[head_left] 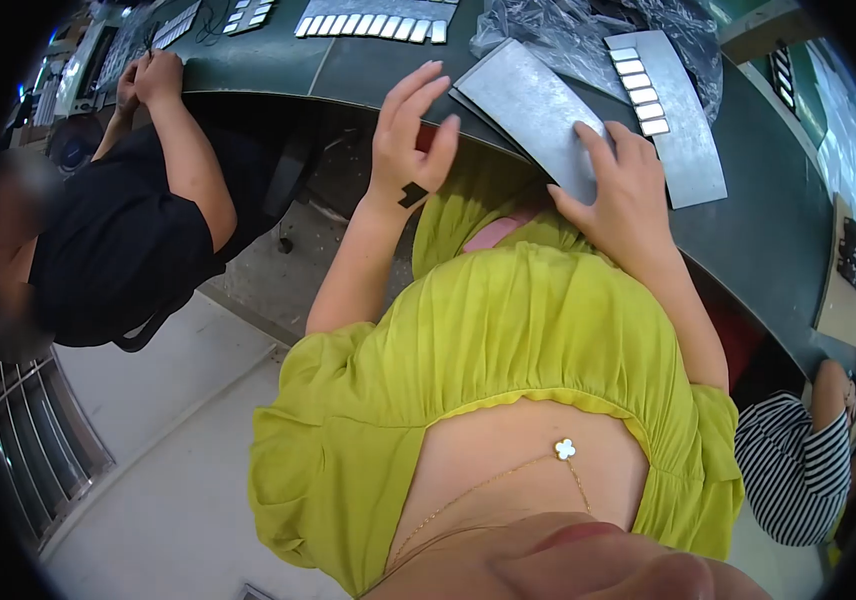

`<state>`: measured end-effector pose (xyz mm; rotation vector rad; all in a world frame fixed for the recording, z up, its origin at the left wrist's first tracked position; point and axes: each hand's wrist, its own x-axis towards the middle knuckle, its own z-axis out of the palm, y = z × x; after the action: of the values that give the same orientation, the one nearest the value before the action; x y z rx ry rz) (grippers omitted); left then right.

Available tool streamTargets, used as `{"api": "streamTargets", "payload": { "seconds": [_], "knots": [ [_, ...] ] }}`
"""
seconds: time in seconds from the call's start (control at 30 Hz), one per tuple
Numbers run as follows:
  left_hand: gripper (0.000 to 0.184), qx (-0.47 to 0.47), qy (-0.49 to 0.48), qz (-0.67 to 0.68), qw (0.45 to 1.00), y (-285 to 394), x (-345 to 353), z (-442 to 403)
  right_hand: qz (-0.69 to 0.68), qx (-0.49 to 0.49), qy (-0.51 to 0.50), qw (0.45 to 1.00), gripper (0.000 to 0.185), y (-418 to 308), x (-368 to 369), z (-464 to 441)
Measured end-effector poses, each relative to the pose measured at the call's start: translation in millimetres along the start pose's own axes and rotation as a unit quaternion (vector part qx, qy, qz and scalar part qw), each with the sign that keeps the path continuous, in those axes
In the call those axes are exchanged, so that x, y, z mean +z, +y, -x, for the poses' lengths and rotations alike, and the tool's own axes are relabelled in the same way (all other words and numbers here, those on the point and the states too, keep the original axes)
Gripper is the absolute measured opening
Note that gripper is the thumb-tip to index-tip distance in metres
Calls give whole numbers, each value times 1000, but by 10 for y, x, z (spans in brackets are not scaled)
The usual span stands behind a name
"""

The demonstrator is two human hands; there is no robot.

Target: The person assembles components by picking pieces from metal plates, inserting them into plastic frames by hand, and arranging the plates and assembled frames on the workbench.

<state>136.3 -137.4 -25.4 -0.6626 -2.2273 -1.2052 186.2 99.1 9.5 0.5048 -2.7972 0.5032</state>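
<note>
My left hand (413, 140) is raised beside the table edge, fingers apart and nothing in it. A black patch shows near its wrist. My right hand (626, 190) lies with spread fingers on a flat grey metal-looking plate (528, 105), its thumb near the plate's front edge. Another sheet's dark edge shows beneath that plate. Just right of my right hand lies a second grey plate (683, 120). A row of several small white-faced, dark-edged pieces (638, 90) runs along its left side.
Crumpled clear plastic (568, 40) lies behind the plates on the green table (738, 220). Farther left is another row of white pieces (368, 26). A person in black (138, 220) sits at left; a striped sleeve (798, 465) shows at right. Brown cardboard (841, 300) lies on the right.
</note>
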Motion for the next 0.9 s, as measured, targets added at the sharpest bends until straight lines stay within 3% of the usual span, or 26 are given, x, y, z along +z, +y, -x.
{"api": "streamTargets", "payload": {
  "seconds": [0.07, 0.13, 0.2, 0.23, 0.3, 0.33, 0.4, 0.43, 0.47, 0.6, 0.7, 0.77, 0.83, 0.9],
  "knots": [
    [45, 79, -75, -10, 994, 68, 35, -45, 5, 0, 8, 1000, 55, 38, -45, -18],
    [51, 92, -120, 7, 988, 70, 102, -53, -2, 13, 64, 998, 50, 230, -183, -59],
    [56, 128, -199, -70, 969, 160, 179, -108, 57, 108, 134, 983, 46, 469, -380, -80],
    [55, 114, -202, -85, 969, 140, 240, -80, 58, 107, 134, 984, 46, 611, -418, -36],
    [54, 127, -204, -115, 964, 80, 329, -41, 88, 270, 38, 958, 43, 868, -461, 53],
    [52, 139, -210, -146, 957, 65, 357, -40, 88, 268, 38, 959, 43, 927, -438, 88],
    [50, 137, -200, -147, 959, 64, 390, -51, -52, 327, -14, 943, 42, 1039, -343, 181],
    [47, 135, -193, -147, 961, 65, 401, -38, -137, 319, 11, 938, 37, 1147, -302, 213],
    [47, 130, -194, -149, 961, 69, 415, -24, -139, 318, 6, 938, 37, 1237, -328, 236],
    [45, 123, -164, -165, 965, 146, 513, 1, -471, 362, 69, 802, 24, 1470, -577, 175],
    [44, 109, -152, -151, 971, 175, 516, -2, -502, 355, 87, 784, 22, 1389, -689, 160],
    [45, 98, -153, -134, 974, 168, 500, -2, -557, 346, 24, 755, 21, 1219, -667, 131],
    [43, 39, -93, 11, 995, 127, 441, 9, -572, 341, -31, 745, 21, 1035, -479, 151],
    [35, 34, -5, 50, 998, 94, 379, -2, -563, 343, -68, 749, 21, 812, -357, 129]
  ]
}}
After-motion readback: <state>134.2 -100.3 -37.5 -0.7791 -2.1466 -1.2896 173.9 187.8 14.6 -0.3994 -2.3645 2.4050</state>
